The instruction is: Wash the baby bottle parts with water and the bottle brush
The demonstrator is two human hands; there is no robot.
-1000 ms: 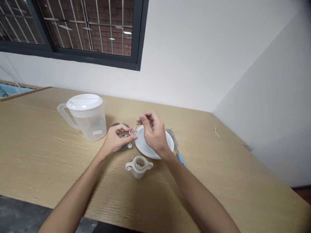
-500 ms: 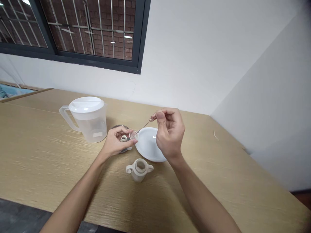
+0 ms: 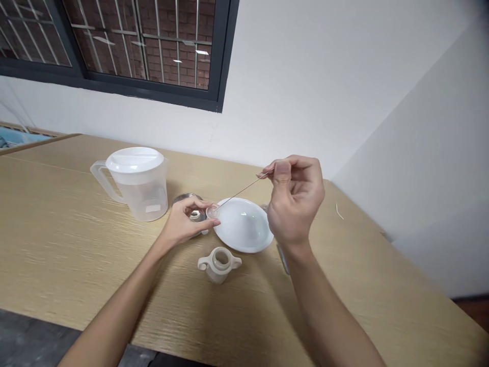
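Between the thumb and fingers of my left hand (image 3: 187,219) is a small clear round cap (image 3: 213,211). My right hand (image 3: 296,199) pinches one end of a thin wire-like rod (image 3: 244,189), raised above the table to the right. The rod slants down and left, and its lower end reaches the cap; whether it passes through is too small to tell. Below the hands, a translucent cup with two handles (image 3: 219,265) stands upright without a lid. A white dish (image 3: 246,229) lies between my hands, a little behind the cup.
At the back left stands a clear lidded pitcher (image 3: 141,188). A round metal dish (image 3: 185,198) with a pale ring (image 3: 195,215) sits behind my left hand. A thin pale strip (image 3: 339,211) lies to the right. My right wrist partly hides a dark-edged object (image 3: 283,260).
My right hand has moved right and up with the rod, so more of the rod's length shows. My left hand with the cap has barely moved. More of the white dish is visible.
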